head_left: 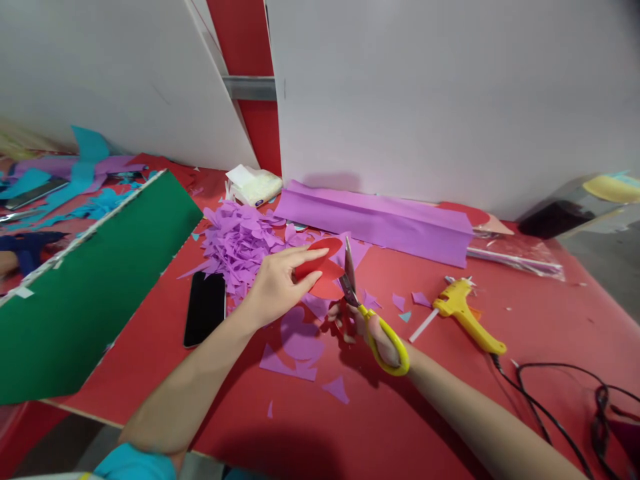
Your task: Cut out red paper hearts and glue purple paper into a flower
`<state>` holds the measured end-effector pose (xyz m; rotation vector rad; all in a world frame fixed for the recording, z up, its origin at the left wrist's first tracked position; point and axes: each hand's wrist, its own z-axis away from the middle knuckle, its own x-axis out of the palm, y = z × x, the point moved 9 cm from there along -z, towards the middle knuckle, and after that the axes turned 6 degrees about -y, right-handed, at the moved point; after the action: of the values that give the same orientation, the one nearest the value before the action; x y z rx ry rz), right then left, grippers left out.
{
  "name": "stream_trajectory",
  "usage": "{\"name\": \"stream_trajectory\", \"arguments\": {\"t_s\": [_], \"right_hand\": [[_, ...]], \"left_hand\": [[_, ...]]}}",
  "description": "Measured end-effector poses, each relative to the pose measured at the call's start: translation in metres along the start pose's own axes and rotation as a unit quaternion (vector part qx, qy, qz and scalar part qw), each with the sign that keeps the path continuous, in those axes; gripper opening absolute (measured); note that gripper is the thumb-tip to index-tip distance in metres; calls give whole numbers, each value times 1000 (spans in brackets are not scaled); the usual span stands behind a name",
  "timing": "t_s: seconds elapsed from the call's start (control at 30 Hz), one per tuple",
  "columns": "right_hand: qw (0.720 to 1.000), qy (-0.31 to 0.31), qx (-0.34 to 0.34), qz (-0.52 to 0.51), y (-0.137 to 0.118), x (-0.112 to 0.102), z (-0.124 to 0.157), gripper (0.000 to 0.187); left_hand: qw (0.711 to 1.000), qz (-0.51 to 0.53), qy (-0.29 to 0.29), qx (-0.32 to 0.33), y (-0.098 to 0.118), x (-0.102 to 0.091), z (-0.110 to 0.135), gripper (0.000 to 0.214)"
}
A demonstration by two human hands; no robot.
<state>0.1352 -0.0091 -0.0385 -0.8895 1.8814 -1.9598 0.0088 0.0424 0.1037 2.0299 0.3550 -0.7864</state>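
Observation:
My left hand point(280, 283) pinches a piece of red paper point(327, 283) with rounded, petal-like lobes between thumb and fingers. In my right hand point(367, 330) is a pair of scissors point(393, 343) with yellow handles. The scissor blades are spread apart and point upward, right at the red paper's right edge. Some fingers of the right hand are partly hidden behind the scissors. Under and beside both hands lie purple paper scraps point(295, 363). A heap of cut purple paper pieces point(235, 240) sits just beyond my left hand.
A black phone point(205, 310) lies left of the heap. A green board point(110, 287) stands at the left. Behind are a folded purple sheet point(375, 223) and a white packet point(255, 187). On the right lies a yellow glue gun point(465, 313) with a black cord point(550, 367).

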Motion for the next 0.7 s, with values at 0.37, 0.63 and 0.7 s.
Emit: {"name": "stream_trajectory", "arguments": {"t_s": [0.37,0.63,0.7], "right_hand": [[999,-2,30,36,-8,-1,-1,63],[998,-24,38,47,-9,-2,0,63],[997,-35,48,53,-10,-2,1,61]], "left_hand": [[999,-9,-32,6,-1,-2,-4,33],[999,-23,-41,4,2,-5,-6,36],[999,-19,-49,5,3,-4,-6,38]]}}
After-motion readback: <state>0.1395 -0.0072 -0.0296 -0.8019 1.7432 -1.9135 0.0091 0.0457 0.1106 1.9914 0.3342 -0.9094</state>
